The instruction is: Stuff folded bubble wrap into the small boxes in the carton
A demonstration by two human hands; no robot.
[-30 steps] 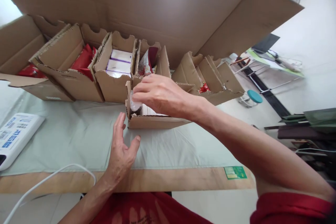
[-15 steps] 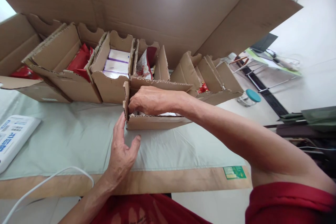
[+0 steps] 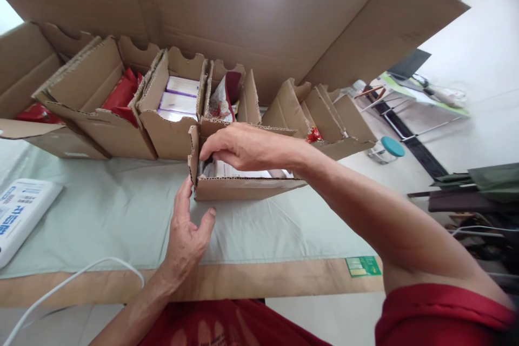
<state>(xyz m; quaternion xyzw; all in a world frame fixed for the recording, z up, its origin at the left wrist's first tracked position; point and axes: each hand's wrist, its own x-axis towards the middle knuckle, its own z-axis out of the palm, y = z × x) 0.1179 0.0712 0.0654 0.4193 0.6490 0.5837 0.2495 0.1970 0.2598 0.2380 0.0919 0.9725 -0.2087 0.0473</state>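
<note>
My right hand [image 3: 243, 146] reaches over the near cardboard box [image 3: 243, 189], its fingers bent down inside the left end. Thumb and index finger curl around something dark there, mostly hidden by the hand and too small to name. White printed packets [image 3: 239, 170] show in the box beneath my palm. My left hand [image 3: 188, 232] is open, thumb spread from the fingers, its fingertips against the outside of the box's left end.
Behind stands a row of cardboard bins holding red packets [image 3: 121, 94], white-and-purple boxes [image 3: 180, 100] and a maroon-and-white bag [image 3: 223, 100]. A large cardboard panel [image 3: 243, 21] rises behind them. A white device [image 3: 26, 216] and a cable [image 3: 81, 273] are at left.
My right hand has lifted slightly and its fingers have loosened, so more of the white packets in the near box shows. My left hand has stayed nearly still.
</note>
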